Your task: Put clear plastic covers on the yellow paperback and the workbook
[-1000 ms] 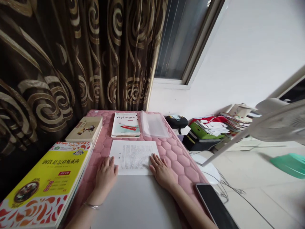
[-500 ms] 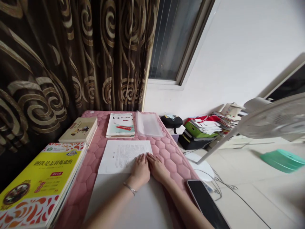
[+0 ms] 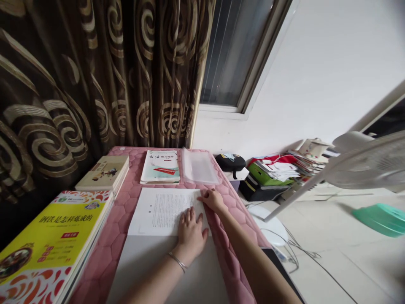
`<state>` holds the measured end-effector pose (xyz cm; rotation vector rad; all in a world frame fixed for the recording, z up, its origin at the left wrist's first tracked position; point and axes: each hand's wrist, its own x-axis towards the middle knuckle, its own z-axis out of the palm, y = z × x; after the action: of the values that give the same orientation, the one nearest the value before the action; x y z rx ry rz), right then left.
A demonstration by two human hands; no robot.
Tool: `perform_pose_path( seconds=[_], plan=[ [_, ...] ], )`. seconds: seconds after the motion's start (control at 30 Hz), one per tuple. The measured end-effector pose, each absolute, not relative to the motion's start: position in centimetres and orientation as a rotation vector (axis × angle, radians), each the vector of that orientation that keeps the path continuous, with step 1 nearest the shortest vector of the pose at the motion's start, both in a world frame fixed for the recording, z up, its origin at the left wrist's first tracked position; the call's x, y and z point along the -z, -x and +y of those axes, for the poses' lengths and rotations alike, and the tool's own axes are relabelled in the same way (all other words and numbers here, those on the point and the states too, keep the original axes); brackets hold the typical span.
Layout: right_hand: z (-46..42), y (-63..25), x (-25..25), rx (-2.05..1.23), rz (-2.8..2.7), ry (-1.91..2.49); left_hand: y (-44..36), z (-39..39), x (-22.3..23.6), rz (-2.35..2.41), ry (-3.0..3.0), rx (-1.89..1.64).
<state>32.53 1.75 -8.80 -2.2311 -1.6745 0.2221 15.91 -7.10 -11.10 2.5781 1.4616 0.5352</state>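
Observation:
A white printed page (image 3: 142, 215) lies on the pink quilted table cover, with a plain grey sheet (image 3: 142, 261) stretching from its near edge toward me. My left hand (image 3: 191, 230) rests flat across the line where the two meet, fingers spread over the print; a silver bangle circles that wrist. At the page's right edge, my right hand (image 3: 212, 200) is curled, thumb and fingers pinched on the paper near its far corner. Beyond the page lie a booklet (image 3: 161, 166) with a red picture and a clear plastic cover (image 3: 200, 166).
Stacked books with a yellow cover (image 3: 66, 223) and smaller beige books (image 3: 104, 171) line the left side. A dark phone (image 3: 281, 270) lies at the right edge, partly behind my forearm. A white fan (image 3: 370, 160) stands on the floor. A patterned curtain (image 3: 152, 76) hangs behind.
My hands were together at the page's right side. The right has moved up and away along the edge; the left has spread its fingers on the page. The view shifted slightly.

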Motion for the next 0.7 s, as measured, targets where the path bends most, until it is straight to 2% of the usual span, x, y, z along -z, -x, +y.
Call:
perform_pose_path(
  seconds=[0.3, 0.7],
  plan=[
    [5.1, -32.2, 8.7, -0.166, -1.588, 2.359, -15.9, -7.3, 10.8, 1.474, -2.560, -0.476],
    [-2.6, -32.4, 9.7, -0.269, -1.724, 2.248, -15.9, -7.2, 10.8, 1.460, -2.565, -0.511]
  ],
)
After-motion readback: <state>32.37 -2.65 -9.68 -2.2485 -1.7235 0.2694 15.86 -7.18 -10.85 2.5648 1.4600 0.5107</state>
